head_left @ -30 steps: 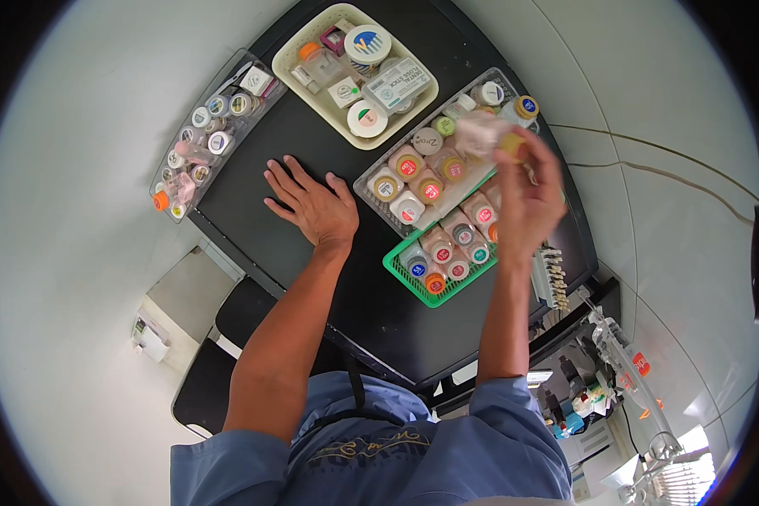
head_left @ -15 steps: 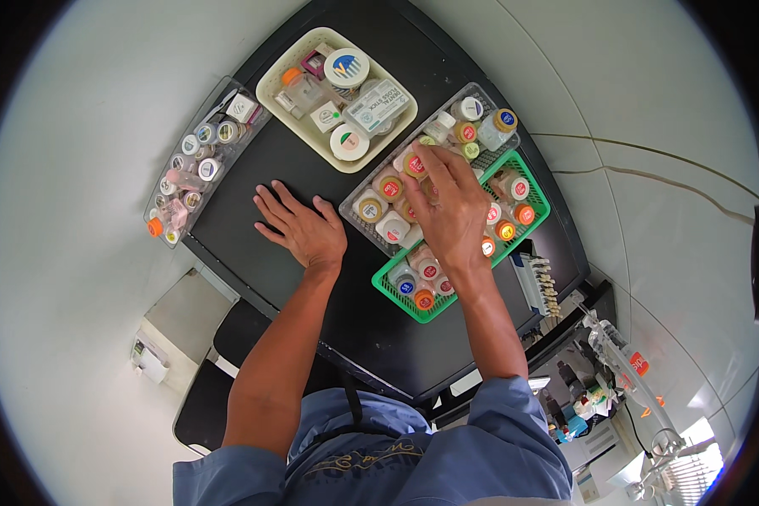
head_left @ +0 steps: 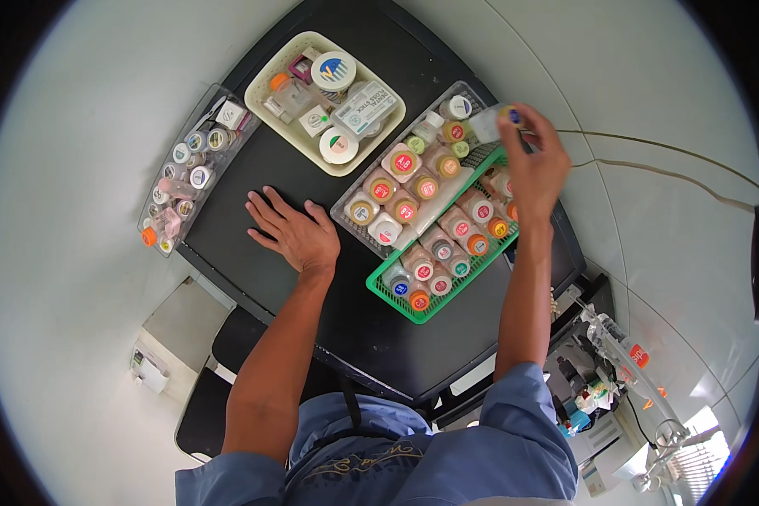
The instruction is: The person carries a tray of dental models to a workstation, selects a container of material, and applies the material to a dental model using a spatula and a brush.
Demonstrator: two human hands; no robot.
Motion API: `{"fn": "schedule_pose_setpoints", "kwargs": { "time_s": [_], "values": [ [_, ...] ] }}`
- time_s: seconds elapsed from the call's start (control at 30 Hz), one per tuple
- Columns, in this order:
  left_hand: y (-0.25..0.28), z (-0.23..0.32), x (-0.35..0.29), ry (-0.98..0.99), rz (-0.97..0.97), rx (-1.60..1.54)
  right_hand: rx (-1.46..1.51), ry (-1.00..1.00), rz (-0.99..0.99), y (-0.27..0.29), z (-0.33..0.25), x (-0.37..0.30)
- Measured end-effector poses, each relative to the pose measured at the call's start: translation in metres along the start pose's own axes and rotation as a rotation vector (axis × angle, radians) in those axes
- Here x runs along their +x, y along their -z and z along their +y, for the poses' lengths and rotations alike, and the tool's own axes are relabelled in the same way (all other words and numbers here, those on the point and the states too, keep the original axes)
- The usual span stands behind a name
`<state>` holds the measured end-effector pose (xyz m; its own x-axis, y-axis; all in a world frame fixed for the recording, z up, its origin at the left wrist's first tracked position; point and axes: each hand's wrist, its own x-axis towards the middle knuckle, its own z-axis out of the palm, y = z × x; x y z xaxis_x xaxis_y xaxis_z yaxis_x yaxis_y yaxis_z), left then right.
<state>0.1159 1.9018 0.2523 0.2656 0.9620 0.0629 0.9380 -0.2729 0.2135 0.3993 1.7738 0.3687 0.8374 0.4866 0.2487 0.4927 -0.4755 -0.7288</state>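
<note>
My right hand [head_left: 533,160] pinches the yellow-and-blue cap of a clear, pale bottle [head_left: 487,124]. The bottle is tilted above the far right end of a grey basket [head_left: 342,211]. That basket holds several capped bottles [head_left: 401,163] with red and gold round tops. Right beside it, a green basket [head_left: 375,291] is filled with small jars [head_left: 444,250] topped in red, orange, blue and teal; my right forearm hides its far right part. My left hand [head_left: 299,234] lies flat on the black table [head_left: 261,278], fingers spread, touching no container.
A cream basket [head_left: 255,99] at the far side holds tubs, a bottle and a clear box. Along the left edge stands a clear tray [head_left: 213,91] of small jars. Cables [head_left: 649,133] run along the white wall at right. Cluttered equipment [head_left: 586,388] sits at lower right.
My right hand has gone from the middle of the grey basket to its far right end and lifted the bottle with the yellow-and-blue cap. My left hand stays flat in place.
</note>
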Motion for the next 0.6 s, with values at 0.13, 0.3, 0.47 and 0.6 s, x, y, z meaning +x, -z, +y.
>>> {"fn": "schedule_pose_setpoints", "kwargs": {
  "time_s": [0.13, 0.3, 0.47, 0.6],
  "values": [
    [0.001, 0.003, 0.003, 0.008, -0.006, 0.001, 0.418, -0.138, 0.258, 0.029, -0.008, 0.005],
    [-0.004, -0.003, 0.0, -0.011, 0.025, 0.014, 0.374, -0.192, 0.233, 0.033, -0.008, -0.001],
    [-0.002, 0.001, 0.001, 0.0, -0.001, 0.011, 0.385, -0.132, 0.105, 0.011, 0.004, -0.01],
    [-0.002, 0.001, 0.001, 0.004, 0.001, 0.016, 0.124, -0.008, -0.016, -0.002, -0.004, -0.014]
  ]
}}
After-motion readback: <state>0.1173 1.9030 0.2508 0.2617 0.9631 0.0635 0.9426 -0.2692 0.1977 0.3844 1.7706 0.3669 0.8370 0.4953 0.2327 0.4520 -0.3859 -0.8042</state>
